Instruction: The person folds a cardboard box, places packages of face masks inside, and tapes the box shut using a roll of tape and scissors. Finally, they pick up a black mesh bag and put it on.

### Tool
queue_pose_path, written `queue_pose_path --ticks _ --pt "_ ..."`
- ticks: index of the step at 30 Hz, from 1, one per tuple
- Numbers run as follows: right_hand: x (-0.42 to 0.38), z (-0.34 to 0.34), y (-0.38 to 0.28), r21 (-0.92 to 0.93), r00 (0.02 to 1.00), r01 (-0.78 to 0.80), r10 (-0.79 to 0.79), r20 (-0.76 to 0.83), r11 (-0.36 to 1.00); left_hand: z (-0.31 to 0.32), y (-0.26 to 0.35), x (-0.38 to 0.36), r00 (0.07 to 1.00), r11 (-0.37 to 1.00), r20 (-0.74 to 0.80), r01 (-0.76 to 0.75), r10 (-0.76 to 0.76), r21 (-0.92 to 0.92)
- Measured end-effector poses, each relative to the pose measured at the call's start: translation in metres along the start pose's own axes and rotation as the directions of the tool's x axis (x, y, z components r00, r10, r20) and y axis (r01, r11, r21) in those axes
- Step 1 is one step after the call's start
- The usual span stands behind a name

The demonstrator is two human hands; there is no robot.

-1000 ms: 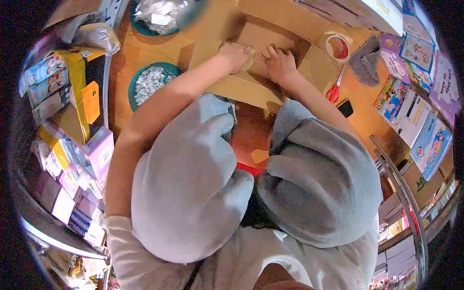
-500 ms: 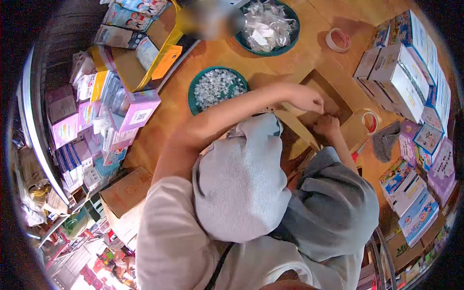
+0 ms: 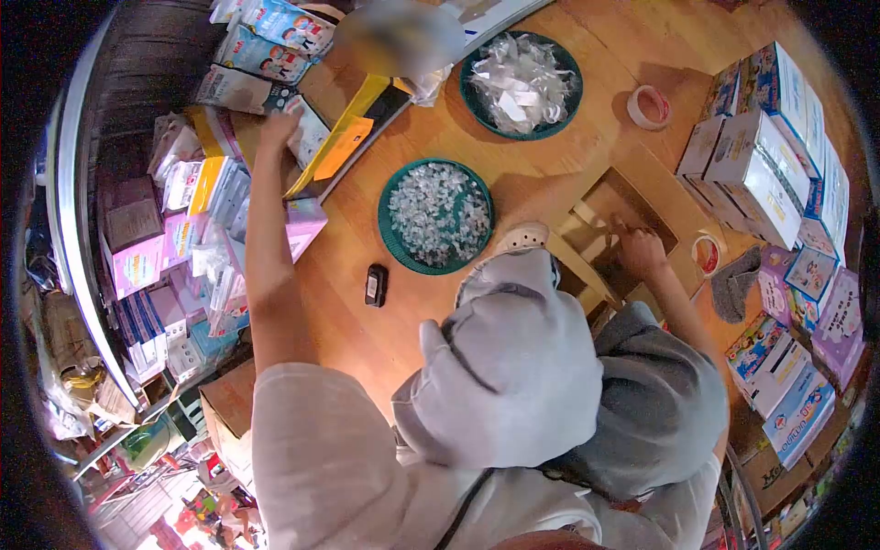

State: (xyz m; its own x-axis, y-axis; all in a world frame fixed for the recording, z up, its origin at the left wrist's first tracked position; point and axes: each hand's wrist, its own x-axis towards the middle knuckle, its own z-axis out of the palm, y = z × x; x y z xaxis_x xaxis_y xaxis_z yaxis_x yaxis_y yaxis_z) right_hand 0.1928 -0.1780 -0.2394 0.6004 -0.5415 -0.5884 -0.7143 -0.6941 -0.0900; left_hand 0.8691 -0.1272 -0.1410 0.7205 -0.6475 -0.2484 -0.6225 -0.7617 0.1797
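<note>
My left hand (image 3: 278,126) stretches far to the upper left and lies on a white and blue packet (image 3: 307,133) among stacked product boxes; its grip is hidden from me. My right hand (image 3: 642,249) rests inside an open brown cardboard box (image 3: 674,206) on the wooden floor, fingers laid flat on the box's inner side. My knees in grey trousers (image 3: 513,367) fill the lower middle. A green basket of small clear packets (image 3: 396,240) sits between my two arms.
A second green basket (image 3: 477,110) of larger clear bags lies farther off. Two tape rolls (image 3: 648,105) (image 3: 706,255), a grey cloth (image 3: 738,280) and white boxes (image 3: 761,170) are at the right. A small black device (image 3: 375,284) lies by my left arm. Boxes crowd the left shelf (image 3: 137,266).
My left hand has left the cardboard box and swung out to the stacked packets at the upper left. My right hand stays in the box. The view has turned left.
</note>
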Motion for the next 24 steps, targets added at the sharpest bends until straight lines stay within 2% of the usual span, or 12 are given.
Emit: queue_pose_path --ticks 5,8,10,12,14,15,16,19,22,24 --pt "-0.025 -0.077 0.009 0.149 0.999 0.005 0.002 -0.048 0.989 0.034 0.011 -0.009 0.960 0.977 0.213 0.150 -0.181 0.154" --pt "-0.049 -0.117 0.026 0.120 0.976 0.067 -0.040 -0.215 0.990 0.061 -0.020 0.003 0.997 0.991 0.074 0.001 -0.011 0.131" --pt "-0.087 -0.189 0.004 0.242 0.980 -0.107 0.144 -0.140 0.964 0.049 -0.009 0.011 0.970 0.988 0.202 0.115 -0.134 0.103" --pt "-0.111 -0.207 0.005 0.311 0.913 -0.034 0.156 -0.377 0.950 0.037 -0.016 0.014 0.998 0.997 0.051 0.037 -0.040 0.062" --pt "-0.132 -0.228 -0.009 0.354 0.890 -0.026 0.182 -0.418 0.935 0.002 0.000 -0.019 0.990 0.999 -0.140 -0.017 0.009 -0.052" --pt "-0.140 -0.239 -0.017 0.372 0.878 -0.015 0.190 -0.440 0.928 -0.021 0.016 -0.049 0.975 0.995 -0.204 -0.092 0.085 -0.025" --pt "-0.148 -0.251 -0.027 0.403 0.901 -0.051 0.217 -0.376 0.914 -0.041 0.027 -0.075 0.950 0.987 -0.268 -0.163 0.158 0.007" --pt "-0.159 -0.263 -0.056 0.343 0.848 0.046 0.145 -0.509 0.938 -0.078 0.016 -0.107 0.891 0.878 -0.279 -0.423 0.358 -0.223" --pt "-0.162 -0.279 -0.096 0.416 0.785 0.188 0.119 -0.608 0.890 -0.126 0.057 -0.206 0.888 0.764 -0.209 -0.459 0.410 -0.453" --pt "-0.154 -0.283 -0.118 0.493 0.736 0.356 0.086 -0.671 0.794 -0.134 0.070 -0.240 0.876 0.604 -0.150 -0.431 0.458 -0.671"
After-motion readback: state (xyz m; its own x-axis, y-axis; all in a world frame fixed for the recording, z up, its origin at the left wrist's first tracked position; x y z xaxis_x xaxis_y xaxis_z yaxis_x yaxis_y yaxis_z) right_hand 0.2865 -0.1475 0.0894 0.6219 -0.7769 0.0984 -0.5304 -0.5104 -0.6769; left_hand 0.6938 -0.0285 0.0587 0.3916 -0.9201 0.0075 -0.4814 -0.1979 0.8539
